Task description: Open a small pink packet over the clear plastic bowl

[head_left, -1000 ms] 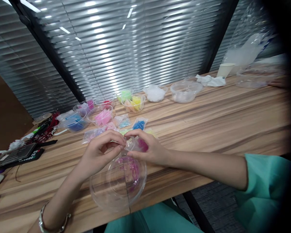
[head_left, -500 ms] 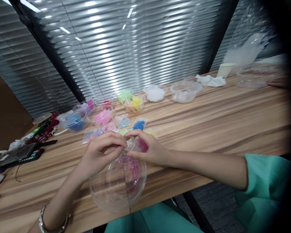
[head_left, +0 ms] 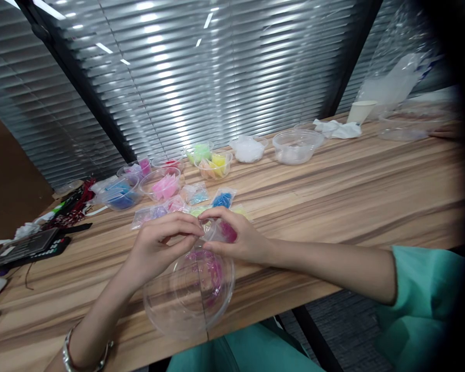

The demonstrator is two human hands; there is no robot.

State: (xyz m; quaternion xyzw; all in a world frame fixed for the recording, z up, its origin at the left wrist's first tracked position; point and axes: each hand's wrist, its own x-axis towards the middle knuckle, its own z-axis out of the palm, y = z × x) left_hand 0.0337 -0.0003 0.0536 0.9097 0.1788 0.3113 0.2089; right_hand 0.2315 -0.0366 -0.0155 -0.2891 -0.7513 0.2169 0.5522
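Note:
Both my hands pinch a small clear plastic bag (head_left: 221,232) with pink beads in it, held just above a large clear plastic bowl (head_left: 170,310) at the wooden table's (head_left: 352,191) near edge. My left hand (head_left: 158,248) grips the bag's top edge with thumb and fingers. My right hand (head_left: 240,237) holds the bag from the right side. Some pink beads lie in the bowl's bottom (head_left: 209,263). A metal bracelet (head_left: 70,356) circles my left wrist.
Several small bags of coloured beads (head_left: 222,198) lie just behind my hands. Clear tubs with pink (head_left: 163,184), blue (head_left: 118,195), yellow (head_left: 215,164) and white (head_left: 248,149) contents stand further back. A black calculator (head_left: 23,248) sits at left. A paper cup (head_left: 359,111) stands far right.
My fingers shift slightly on the bag's top edge; otherwise nothing has visibly moved.

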